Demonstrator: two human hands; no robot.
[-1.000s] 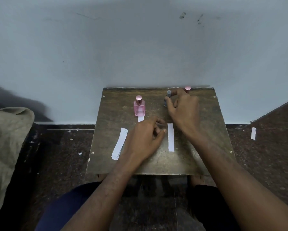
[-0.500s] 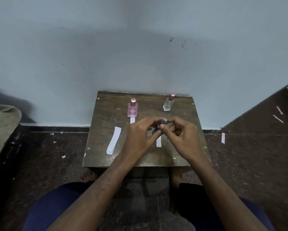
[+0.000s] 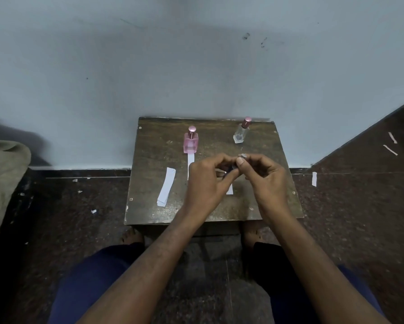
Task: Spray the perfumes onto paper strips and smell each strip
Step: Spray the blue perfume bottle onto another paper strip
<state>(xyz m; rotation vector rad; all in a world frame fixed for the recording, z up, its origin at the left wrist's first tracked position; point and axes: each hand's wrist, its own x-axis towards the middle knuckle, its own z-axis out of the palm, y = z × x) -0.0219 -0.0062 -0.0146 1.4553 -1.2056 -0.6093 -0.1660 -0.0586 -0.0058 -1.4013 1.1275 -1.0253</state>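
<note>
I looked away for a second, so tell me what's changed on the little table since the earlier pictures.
The right hand lifted the small dark bottle from the back of the table toward the person; the left hand came up to hold it too. The right fingertips now pinch its cap. The pink bottle, clear bottle and stack of strips stayed put.

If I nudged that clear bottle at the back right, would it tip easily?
Probably, yes. The clear bottle is tall and narrow with a pink cap on top, so it looks top-heavy. It looks almost empty, so likely light and easily slid on the table. It seems glass, so likely fragile.
</note>
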